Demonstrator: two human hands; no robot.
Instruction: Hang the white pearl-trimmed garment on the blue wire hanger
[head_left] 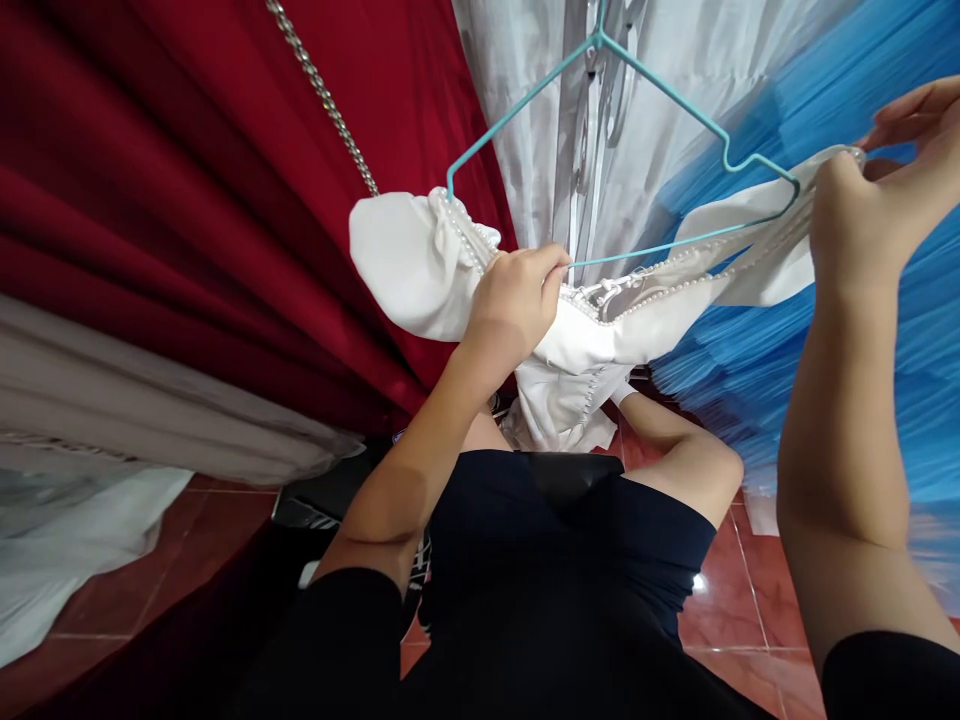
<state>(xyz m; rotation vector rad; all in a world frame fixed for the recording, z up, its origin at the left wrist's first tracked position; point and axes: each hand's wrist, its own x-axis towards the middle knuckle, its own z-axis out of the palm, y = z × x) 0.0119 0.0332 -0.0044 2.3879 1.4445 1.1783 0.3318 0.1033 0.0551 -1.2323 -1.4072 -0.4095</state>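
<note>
A white dress with pearl trim along its neckline hangs on a light blue hanger. My left hand is closed on the dress's pearl-edged neckline, right by the hanger's bottom bar. Higher up at the right, my right hand grips the shoulder end of the dress between thumb and fingers, beside the hanger's tip. Its outer fingers are partly lifted. The other puffy shoulder piece droops over the hanger's left end. Below, the gathered bodice and skirt fall between my legs.
Red fabric with a beaded chain hangs at the left, above beige cloth. White fabric is behind the hanger, and blue tulle is close on the right. The floor has red tiles.
</note>
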